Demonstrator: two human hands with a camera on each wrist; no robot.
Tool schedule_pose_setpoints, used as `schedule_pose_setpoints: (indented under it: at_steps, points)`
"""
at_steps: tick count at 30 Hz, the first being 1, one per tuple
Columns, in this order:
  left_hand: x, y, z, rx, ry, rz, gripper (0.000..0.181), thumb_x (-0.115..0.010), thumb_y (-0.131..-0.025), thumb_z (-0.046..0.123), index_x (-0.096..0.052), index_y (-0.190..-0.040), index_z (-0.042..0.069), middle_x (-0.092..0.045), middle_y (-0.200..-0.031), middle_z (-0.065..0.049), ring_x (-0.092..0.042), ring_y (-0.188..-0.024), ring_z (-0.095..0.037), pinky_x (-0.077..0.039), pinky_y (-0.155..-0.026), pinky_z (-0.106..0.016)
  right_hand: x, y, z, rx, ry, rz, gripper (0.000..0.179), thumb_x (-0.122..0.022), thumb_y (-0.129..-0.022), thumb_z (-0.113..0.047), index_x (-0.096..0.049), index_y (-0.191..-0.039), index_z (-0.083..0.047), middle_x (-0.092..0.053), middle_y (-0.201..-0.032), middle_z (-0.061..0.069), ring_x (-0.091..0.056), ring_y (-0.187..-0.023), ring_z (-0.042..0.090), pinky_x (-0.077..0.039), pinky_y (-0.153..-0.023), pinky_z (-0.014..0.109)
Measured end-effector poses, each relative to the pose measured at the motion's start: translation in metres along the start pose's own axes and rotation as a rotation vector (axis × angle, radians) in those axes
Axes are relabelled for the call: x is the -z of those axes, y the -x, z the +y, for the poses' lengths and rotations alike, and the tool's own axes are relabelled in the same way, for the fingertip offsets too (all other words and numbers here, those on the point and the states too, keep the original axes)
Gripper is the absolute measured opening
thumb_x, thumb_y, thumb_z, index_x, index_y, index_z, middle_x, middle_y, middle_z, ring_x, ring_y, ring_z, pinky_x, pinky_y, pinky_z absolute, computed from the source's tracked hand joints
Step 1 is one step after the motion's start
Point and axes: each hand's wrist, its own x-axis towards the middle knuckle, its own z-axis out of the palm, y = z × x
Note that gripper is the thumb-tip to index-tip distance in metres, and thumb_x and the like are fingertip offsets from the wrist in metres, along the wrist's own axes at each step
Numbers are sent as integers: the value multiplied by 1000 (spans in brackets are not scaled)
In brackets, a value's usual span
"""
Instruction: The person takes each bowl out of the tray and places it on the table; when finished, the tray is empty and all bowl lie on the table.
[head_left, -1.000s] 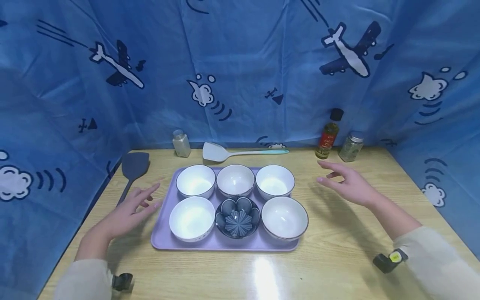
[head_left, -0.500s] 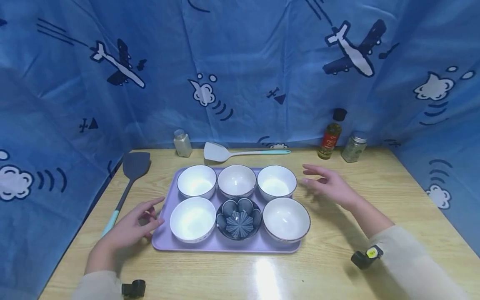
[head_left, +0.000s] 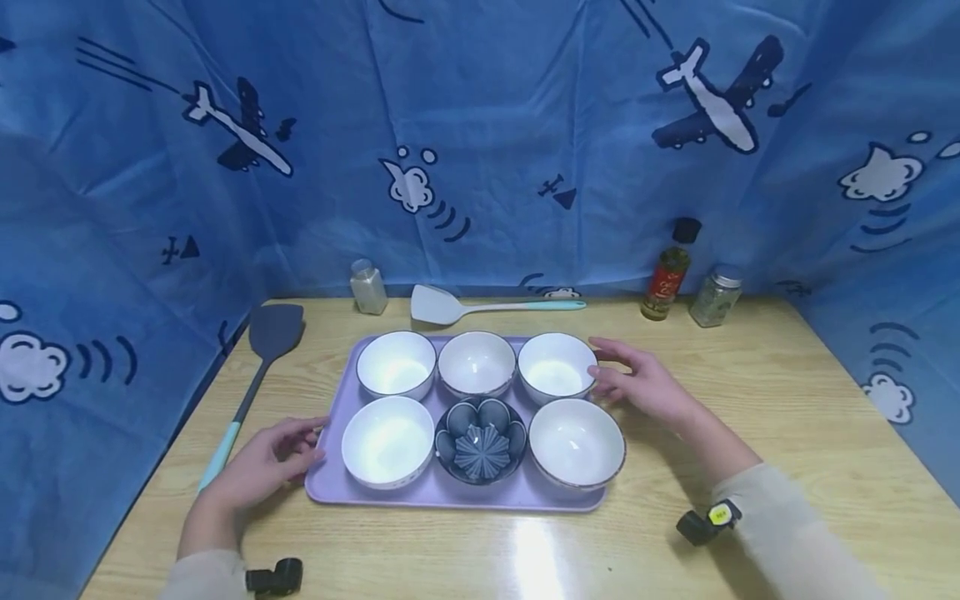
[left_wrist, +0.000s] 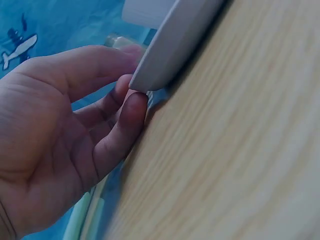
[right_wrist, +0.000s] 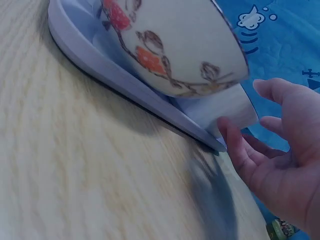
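Note:
A lilac tray [head_left: 352, 493] carries several bowls in two rows. My left hand [head_left: 264, 460] is at the tray's left edge, fingers loosely bent; in the left wrist view its fingertips [left_wrist: 134, 106] meet the rim. My right hand [head_left: 647, 385] is by the right end, beside the back-right white bowl [head_left: 557, 365]; in the right wrist view its fingers [right_wrist: 234, 145] are spread near the tray's corner, and contact is unclear. Nearer the front stands a flower-patterned bowl [right_wrist: 175, 55], its white inside showing in the head view. A dark blue petal-patterned bowl [head_left: 482, 446] sits front centre.
A dark spatula [head_left: 274, 333] with a mint handle lies left of the tray. Behind it are a white spatula [head_left: 438, 307] and a shaker jar [head_left: 368, 288]. An oil bottle [head_left: 666, 279] and a herb jar [head_left: 716, 297] stand back right, before a blue curtain [head_left: 480, 125].
My right hand has moved left to the tray's right end. My left hand has come down and toward the tray's left edge. The bowls keep their places on the tray.

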Motion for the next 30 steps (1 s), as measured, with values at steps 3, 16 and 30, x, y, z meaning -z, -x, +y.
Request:
schedule_pose_setpoints:
  at_steps: [3,16,30]
  points:
    - [-1,0,-2,1,-35,6,61,-74,-88,40,-56,-142,17,-62,-117,-3,-57,-100,-15,-47,-84,-22,-3,-1,-1,1,-2,2,64,-64,-98,-27,-37,-153,-9,-43,-147,29,-71,-87,22,-59,-76,32]
    - [-3,5,-9,-10,-53,23,65,-75,-87,41,-53,-145,25,-61,-122,2,-57,-103,-9,-42,-98,-23,-23,3,4,-63,-172,32,68,-60,-99,-23,-27,-158,-14,-35,-154,29,-67,-101,23,-54,-88,27]
    - [-6,6,-10,-14,-43,41,65,-75,-87,45,-53,-145,26,-61,-127,1,-56,-106,-7,-37,-99,-14,-28,3,-3,-123,-287,106,70,-56,-94,-3,-28,-158,-10,-38,-150,31,-67,-84,9,-57,-77,23]
